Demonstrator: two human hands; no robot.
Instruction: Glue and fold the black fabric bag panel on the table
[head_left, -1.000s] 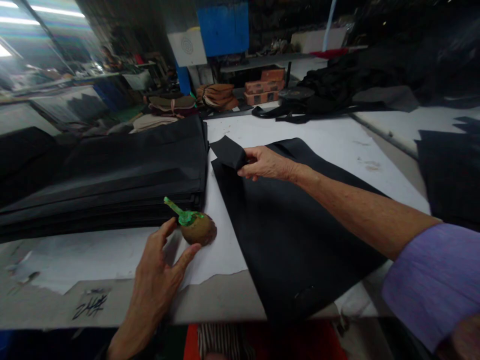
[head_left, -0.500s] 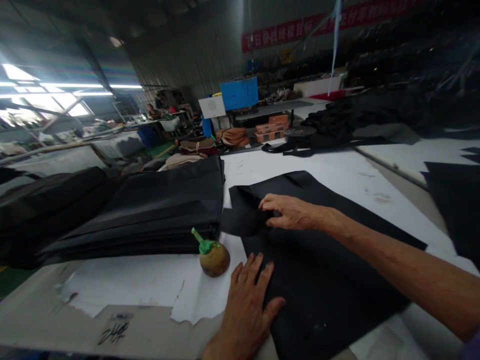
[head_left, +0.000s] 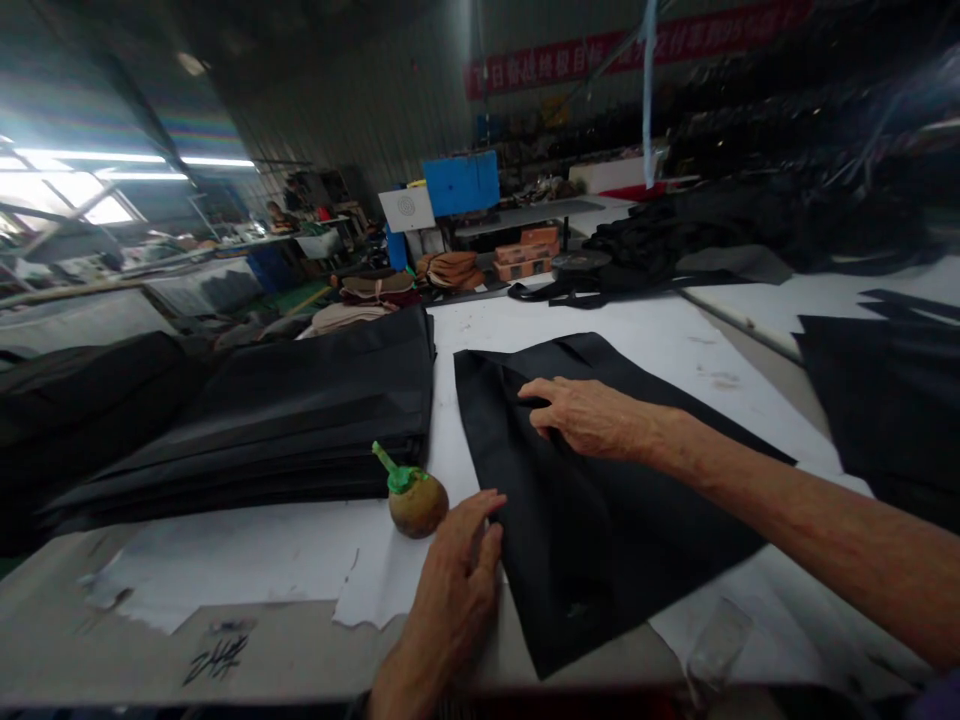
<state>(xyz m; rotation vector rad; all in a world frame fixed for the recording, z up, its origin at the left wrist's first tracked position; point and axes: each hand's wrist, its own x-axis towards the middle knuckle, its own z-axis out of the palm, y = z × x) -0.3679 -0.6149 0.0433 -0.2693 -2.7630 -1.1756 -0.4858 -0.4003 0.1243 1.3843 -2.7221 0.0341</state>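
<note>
Black fabric (head_left: 600,520) under both hands

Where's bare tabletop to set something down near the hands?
Bare white paper lies beyond the flat black fabric piece, toward the straps, and at front left below the stack of black fabric. It is crowded around the round brown tool with a green top, between the stack, the left hand and the right hand.
</note>
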